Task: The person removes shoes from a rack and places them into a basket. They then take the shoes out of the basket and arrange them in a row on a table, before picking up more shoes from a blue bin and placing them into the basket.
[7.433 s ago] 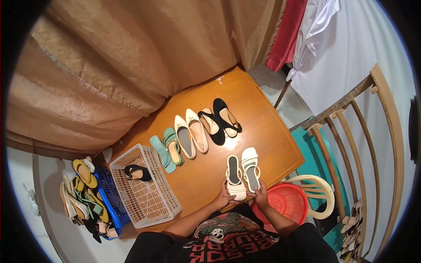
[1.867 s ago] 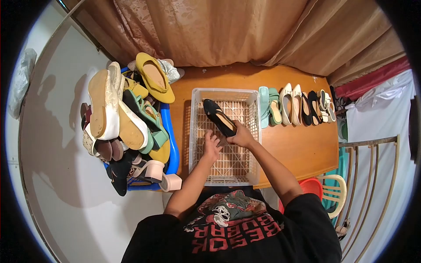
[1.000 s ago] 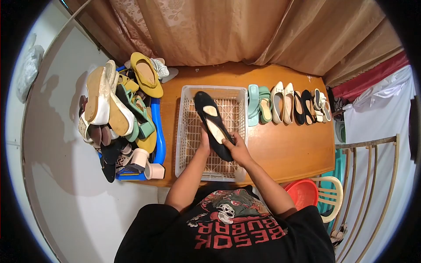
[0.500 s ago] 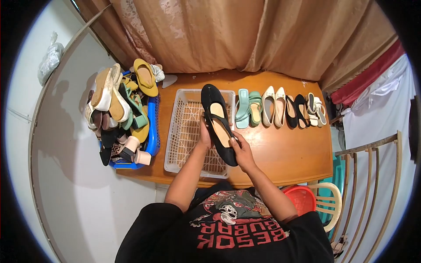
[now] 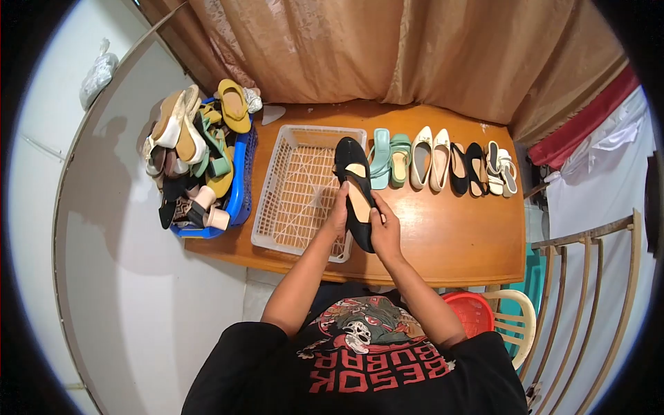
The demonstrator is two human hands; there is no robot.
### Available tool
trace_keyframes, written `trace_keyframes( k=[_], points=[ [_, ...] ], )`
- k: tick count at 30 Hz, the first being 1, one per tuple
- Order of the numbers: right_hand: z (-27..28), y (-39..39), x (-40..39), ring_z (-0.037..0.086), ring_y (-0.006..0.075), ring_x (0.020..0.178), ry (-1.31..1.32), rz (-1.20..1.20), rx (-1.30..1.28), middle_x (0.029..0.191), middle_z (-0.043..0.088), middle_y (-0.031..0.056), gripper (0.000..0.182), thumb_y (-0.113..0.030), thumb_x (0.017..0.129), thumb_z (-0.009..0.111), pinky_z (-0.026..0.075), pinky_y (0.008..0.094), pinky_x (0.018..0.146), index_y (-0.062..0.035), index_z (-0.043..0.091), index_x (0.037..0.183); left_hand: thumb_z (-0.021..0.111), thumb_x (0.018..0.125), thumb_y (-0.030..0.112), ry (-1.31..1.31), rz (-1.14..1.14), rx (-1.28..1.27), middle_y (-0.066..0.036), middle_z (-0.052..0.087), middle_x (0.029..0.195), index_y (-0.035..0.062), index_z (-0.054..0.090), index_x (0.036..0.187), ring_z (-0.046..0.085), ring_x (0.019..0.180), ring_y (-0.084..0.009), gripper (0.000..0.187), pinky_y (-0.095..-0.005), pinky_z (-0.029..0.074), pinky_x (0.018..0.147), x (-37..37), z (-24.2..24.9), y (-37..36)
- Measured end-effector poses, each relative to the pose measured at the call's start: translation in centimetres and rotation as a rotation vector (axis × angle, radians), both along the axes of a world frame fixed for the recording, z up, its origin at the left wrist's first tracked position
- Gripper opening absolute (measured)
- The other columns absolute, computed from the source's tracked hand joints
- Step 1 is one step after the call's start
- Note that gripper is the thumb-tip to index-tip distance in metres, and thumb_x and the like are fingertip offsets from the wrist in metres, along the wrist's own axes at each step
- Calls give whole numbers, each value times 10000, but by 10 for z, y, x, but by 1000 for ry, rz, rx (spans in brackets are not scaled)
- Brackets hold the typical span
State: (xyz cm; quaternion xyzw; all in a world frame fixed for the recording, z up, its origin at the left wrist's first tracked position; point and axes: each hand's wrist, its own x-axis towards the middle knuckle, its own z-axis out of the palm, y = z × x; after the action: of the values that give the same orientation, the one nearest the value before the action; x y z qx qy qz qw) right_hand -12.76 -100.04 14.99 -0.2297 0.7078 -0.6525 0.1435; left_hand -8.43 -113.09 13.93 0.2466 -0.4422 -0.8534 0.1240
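A black flat shoe [image 5: 351,152] with a strap across it and a beige insole is held over the right side of a clear plastic basket [image 5: 268,181]. Its toe points away from me. My left hand [image 5: 338,213] is closed around its left side near the middle. On the other side, my right hand [image 5: 384,227] grips it closer to the heel. Just beyond the basket, a row begins with mint green sandals [image 5: 380,158], then cream pointed flats [image 5: 421,155], black flats [image 5: 474,166] and white sandals [image 5: 494,169].
At the left end of the wooden table [image 5: 443,242], a blue basket [image 5: 240,181] is heaped with mixed shoes. A brown curtain [image 5: 332,55] hangs behind. To the right are a red basin [image 5: 470,311], a cream chair [image 5: 526,318] and a wooden rack [image 5: 588,238].
The black shoe has shifted slightly right and now points more straight away from me. Both hands keep hold of it. The whole view has shifted a little.
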Motion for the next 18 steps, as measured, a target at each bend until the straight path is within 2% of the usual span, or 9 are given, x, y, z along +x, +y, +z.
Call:
trace_keyframes(
  k=[3, 4, 7, 8, 9, 12, 15, 16, 18],
  points=[
    [12, 6, 3, 552, 299, 1103, 140, -85, 137, 1157, 569, 172, 381, -66, 932, 508, 415, 349, 961, -48, 563, 1309, 390, 969, 580, 73, 52, 57, -71, 594, 1166, 102, 486, 1290, 592, 1061, -181, 584, -336, 488, 927, 2, 7, 10],
    [14, 5, -1, 538, 285, 1035, 120, -105, 108, 1088, 525, 151, 361, -59, 920, 526, 422, 350, 915, -59, 584, 1276, 351, 977, 586, 93, 100, -8, -70, 586, 1192, 104, 471, 1309, 582, 1084, -179, 598, -334, 479, 942, 2, 7, 14],
    [20, 1, -2, 537, 278, 1050, 22, -76, 92, 1108, 529, 157, 343, -49, 915, 532, 416, 341, 926, -47, 587, 1253, 331, 982, 582, 98, 101, 104, -68, 582, 1206, 104, 469, 1309, 583, 1084, -179, 595, -336, 478, 946, 6, 14, 17],
    [9, -2, -2, 535, 208, 999, 124, -113, 52, 1090, 539, 111, 314, -45, 918, 543, 451, 303, 826, -61, 594, 1228, 328, 984, 571, 129, 77, 66, -66, 584, 1200, 103, 468, 1311, 583, 1082, -180, 588, -337, 480, 945, 5, 5, 16],
    [5, -3, 0, 539, 186, 987, 84, -123, 41, 1114, 541, 97, 317, -44, 909, 561, 456, 294, 816, -51, 589, 1224, 330, 985, 560, 136, 67, 70, -68, 593, 1201, 99, 467, 1317, 593, 1076, -188, 584, -344, 487, 936, 4, 6, 15],
    [8, 1, 8, 545, 154, 1001, -173, -87, -61, 1163, 545, 74, 384, -32, 871, 604, 451, 273, 875, -28, 565, 1253, 343, 987, 547, 129, -15, 87, -88, 603, 1221, 89, 482, 1307, 607, 1082, -200, 575, -360, 492, 939, 7, 17, 7],
    [14, -4, 20, 545, 150, 1021, -83, -128, -153, 1149, 548, 72, 410, -2, 839, 603, 452, 266, 888, -27, 573, 1248, 351, 988, 538, 224, -82, 178, -95, 606, 1216, 85, 493, 1292, 613, 1074, -202, 564, -361, 494, 941, 8, 17, -4],
    [8, -12, 21, 562, 140, 913, 22, -210, -137, 1093, 570, 59, 404, 22, 807, 593, 468, 264, 818, -26, 595, 1208, 399, 970, 547, 173, -41, 165, -89, 621, 1177, 83, 506, 1270, 624, 1047, -207, 563, -365, 504, 931, 8, 15, -2],
    [9, -22, 18, 555, 136, 848, -54, -236, -134, 1062, 579, 54, 396, 22, 796, 594, 467, 264, 777, -23, 602, 1189, 432, 956, 549, 148, -23, 194, -84, 627, 1153, 83, 509, 1259, 630, 1028, -205, 561, -364, 515, 913, 12, 13, -6]
  ],
)
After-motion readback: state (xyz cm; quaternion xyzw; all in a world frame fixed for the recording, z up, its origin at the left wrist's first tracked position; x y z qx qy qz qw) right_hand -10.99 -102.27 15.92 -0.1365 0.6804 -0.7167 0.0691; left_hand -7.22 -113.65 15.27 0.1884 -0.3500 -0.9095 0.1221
